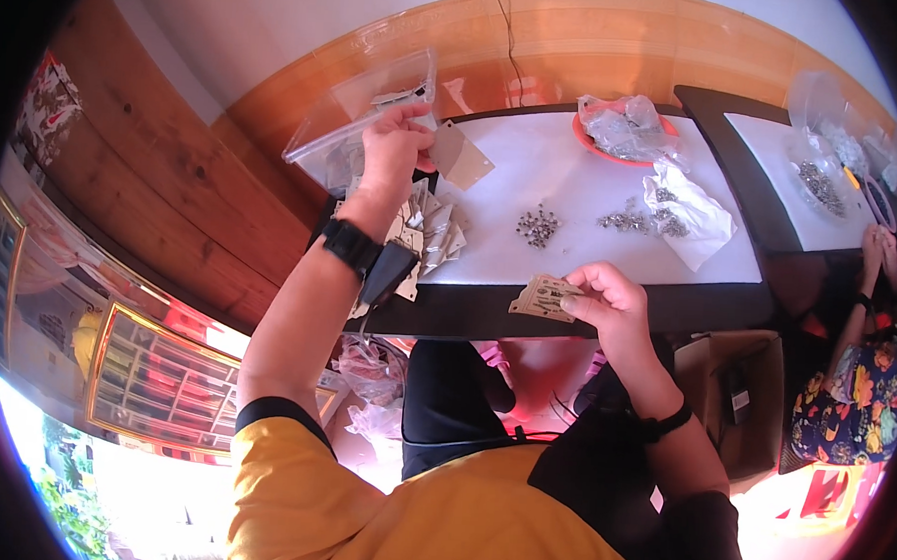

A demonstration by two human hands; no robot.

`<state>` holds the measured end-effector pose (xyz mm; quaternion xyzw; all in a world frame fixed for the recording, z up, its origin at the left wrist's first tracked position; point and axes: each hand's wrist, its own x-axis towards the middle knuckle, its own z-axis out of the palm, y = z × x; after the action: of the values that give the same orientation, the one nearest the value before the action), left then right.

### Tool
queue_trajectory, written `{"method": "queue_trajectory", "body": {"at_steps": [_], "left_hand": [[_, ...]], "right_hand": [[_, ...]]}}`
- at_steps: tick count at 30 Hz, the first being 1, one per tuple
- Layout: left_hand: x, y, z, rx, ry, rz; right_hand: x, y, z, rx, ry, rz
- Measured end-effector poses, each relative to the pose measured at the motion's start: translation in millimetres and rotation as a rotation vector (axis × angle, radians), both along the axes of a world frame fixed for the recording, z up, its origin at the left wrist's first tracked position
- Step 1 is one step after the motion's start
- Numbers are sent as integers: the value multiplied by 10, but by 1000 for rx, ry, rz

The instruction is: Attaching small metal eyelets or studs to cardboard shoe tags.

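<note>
Right hand [608,305] pinches a small card [542,297] at the table's near edge [728,297]; left hand [394,148] grips a clear bag [361,106] above the card pile [433,229].

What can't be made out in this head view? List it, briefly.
- Small metal parts on the white table: too small to tell their kind.
- Print on the card stack in the right hand: blurred.
- Clear bag at the left hand: glare hides most contents.
- Person at the right edge: cut off by the fisheye rim.
</note>
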<state>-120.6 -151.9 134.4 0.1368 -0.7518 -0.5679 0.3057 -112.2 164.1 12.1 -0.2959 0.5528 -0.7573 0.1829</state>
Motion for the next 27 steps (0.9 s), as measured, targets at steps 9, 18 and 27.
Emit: {"method": "queue_trajectory", "body": {"at_steps": [9, 18, 27], "left_hand": [[839, 851, -380, 498, 14, -180], [1390, 1143, -791, 550, -147, -380], [1402, 1170, -543, 132, -349, -482]], "right_hand": [[126, -258, 285, -166, -112, -53], [128, -228, 277, -117, -108, -32], [161, -206, 331, -66, -50, -49]]}}
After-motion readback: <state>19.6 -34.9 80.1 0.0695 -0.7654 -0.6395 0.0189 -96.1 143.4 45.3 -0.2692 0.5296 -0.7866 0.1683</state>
